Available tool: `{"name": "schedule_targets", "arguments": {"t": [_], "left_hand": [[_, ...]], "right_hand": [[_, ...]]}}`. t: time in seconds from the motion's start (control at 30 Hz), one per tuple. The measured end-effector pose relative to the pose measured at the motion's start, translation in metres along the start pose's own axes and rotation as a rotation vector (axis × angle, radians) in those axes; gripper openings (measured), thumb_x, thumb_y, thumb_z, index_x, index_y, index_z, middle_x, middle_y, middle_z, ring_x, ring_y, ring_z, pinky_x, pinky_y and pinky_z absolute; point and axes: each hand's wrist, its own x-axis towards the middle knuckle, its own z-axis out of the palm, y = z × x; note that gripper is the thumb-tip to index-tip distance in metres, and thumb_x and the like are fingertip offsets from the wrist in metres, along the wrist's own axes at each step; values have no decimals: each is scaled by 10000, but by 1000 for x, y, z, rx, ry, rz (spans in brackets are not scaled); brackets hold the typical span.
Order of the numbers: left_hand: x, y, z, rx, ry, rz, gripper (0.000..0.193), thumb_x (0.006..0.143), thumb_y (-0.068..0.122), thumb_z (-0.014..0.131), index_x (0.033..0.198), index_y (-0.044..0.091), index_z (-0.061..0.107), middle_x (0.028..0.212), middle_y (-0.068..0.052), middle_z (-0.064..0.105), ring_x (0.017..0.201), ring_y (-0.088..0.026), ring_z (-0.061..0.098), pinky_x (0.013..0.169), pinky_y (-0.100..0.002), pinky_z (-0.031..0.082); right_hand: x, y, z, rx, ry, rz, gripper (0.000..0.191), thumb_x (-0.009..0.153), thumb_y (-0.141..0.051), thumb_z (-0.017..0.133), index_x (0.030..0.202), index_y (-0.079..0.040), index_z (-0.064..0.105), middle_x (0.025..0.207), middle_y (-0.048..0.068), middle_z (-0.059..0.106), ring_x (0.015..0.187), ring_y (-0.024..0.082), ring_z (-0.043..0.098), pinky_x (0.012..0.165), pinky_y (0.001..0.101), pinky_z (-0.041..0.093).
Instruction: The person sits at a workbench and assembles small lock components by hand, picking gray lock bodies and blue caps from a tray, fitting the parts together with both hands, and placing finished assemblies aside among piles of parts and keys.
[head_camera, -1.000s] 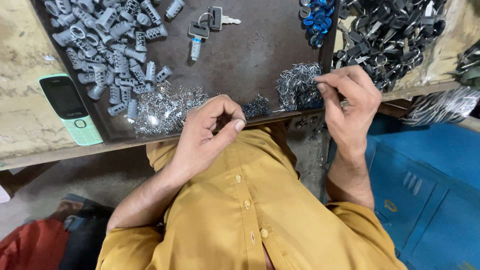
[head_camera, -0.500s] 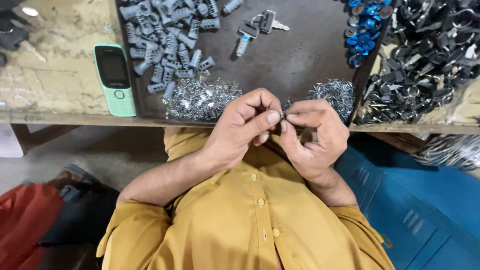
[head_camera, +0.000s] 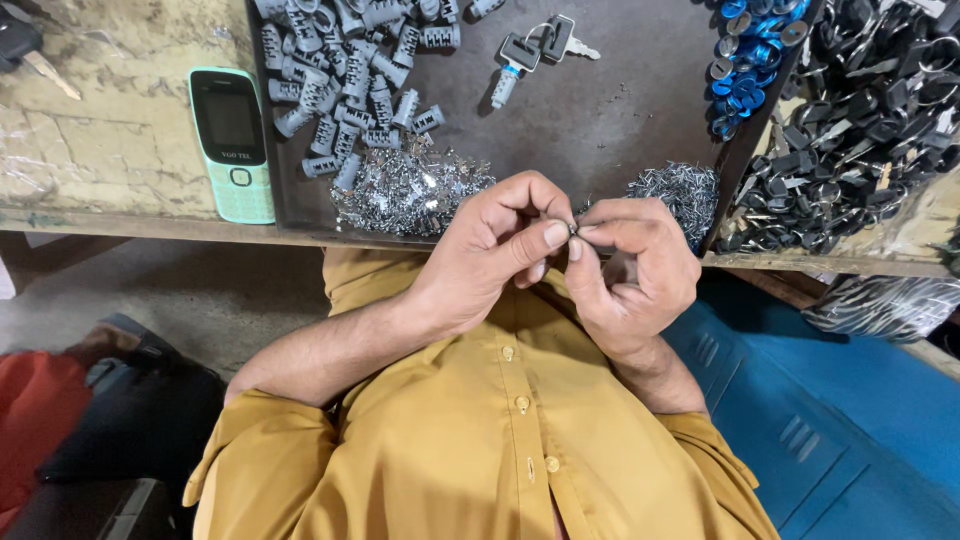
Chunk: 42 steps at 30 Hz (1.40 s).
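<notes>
Head camera looks steeply down, close above the workbench (head_camera: 120, 225).

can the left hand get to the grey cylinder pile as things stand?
Probably yes. The cylinder pile lies open on the dark tray, just past the shiny pin heap, with nothing over it. But the left hand and right hand together pinch a tiny metal part, so it isn't free.

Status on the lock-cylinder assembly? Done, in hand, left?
Done: one keyed cylinder lies apart on the tray. In hand: left hand and right hand pinch a tiny metal part together. Left: a pile of grey cylinders and two heaps of small metal pieces.
</notes>
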Motion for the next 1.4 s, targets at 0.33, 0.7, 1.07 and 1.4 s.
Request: {"name": "schedule_targets", "arguments": {"t": [0.33, 0.7, 1.07, 1.4], "left_hand": [[1, 6, -10, 93, -55, 25, 57, 1041, 49, 636, 1023, 47, 582, 811, 66, 478, 694, -10, 426, 592, -207, 352], [-13, 30, -27, 87, 48, 134, 106, 1043, 106, 635, 973, 70, 564, 814, 63, 505, 691, -17, 454, 601, -209, 375], [-37, 56, -52, 157, 104, 278, 101, 1050, 95, 628, 997, 57, 551, 884, 62, 484, 770, -17, 417, 662, -208, 377], [-19, 52, -49, -108, -35, 178, 132, 1058, 135, 669, 1024, 45, 579, 817, 60, 476, 686, -26, 409, 594, -213, 340]], "right_hand": [[-6, 8, 2, 133, 4, 88, 214, 870, 88, 836, 986, -4, 683, 975, 141, 716, 756, 156, 675, 628, 238, 507], [112, 7, 11, -252, -312, -245, 241, 906, 14, 834, 1090, -12, 681, 1136, 127, 640, 934, 245, 652, 775, 337, 531], [162, -17, 67, -403, -438, -502, 305, 863, -17, 808, 1142, -37, 687, 1085, 113, 616, 973, 292, 621, 825, 376, 514], [52, -18, 48, 594, -136, 356, 317, 893, 166, 659, 1165, 9, 618, 1128, 148, 703, 1068, 214, 717, 944, 306, 591]]}}
